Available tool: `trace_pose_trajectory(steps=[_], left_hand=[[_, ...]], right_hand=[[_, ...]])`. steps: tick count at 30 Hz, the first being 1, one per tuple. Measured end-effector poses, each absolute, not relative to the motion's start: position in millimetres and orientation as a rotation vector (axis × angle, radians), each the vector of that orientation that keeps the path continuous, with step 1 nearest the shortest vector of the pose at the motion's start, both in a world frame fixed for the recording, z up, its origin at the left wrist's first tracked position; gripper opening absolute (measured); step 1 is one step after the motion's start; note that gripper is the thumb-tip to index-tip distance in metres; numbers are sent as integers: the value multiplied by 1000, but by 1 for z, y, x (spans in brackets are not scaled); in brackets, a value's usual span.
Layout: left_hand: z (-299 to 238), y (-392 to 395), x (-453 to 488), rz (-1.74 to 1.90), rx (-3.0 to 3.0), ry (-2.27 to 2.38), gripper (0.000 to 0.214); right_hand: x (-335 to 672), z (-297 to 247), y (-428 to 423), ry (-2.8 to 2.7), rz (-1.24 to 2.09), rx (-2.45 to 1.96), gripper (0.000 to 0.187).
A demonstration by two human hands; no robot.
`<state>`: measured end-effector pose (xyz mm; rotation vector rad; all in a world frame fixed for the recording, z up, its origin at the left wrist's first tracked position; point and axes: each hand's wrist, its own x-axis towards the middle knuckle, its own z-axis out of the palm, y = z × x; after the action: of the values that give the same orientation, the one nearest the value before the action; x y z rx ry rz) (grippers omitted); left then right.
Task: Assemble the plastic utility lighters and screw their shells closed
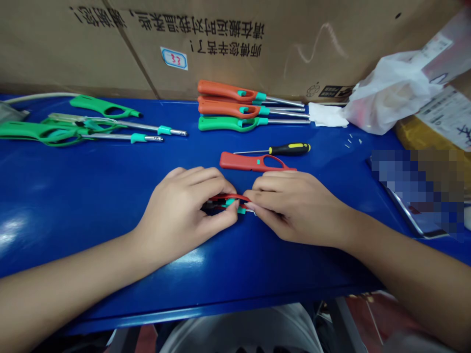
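Observation:
Between both hands is a red lighter casing half [231, 197] with a teal trigger piece and dark inner parts showing. My left hand [187, 208] pinches its left part, thumb against the teal piece. The fingers of my right hand [294, 206] close on its right end, where a thin whitish wire shows; much of the casing is hidden by the fingers. Just beyond the hands lies another red casing half [243, 161] with a trigger loop. Behind that rests a screwdriver [290, 149] with a black and yellow handle.
Assembled orange lighters [224, 89] and a green lighter [224, 123] lie at the back. Green lighter parts [37, 131] sit at the left. A plastic bag [390, 93], a phone-like device [415, 196] and a cardboard box [257, 68] border the blue table [91, 196].

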<state>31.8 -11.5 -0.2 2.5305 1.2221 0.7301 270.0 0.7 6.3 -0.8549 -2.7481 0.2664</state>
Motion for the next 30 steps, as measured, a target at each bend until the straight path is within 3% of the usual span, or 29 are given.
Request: trace_pose_trajectory(steps=[13,30], left_hand=[[-2,-10,30,719,2549,1245,19],[-3,-10,30,687,2452,1296,16]], right_hand=[[271,5,3,-2729,267,-897,30],[270,1,4,-2755,-26,-833,37]])
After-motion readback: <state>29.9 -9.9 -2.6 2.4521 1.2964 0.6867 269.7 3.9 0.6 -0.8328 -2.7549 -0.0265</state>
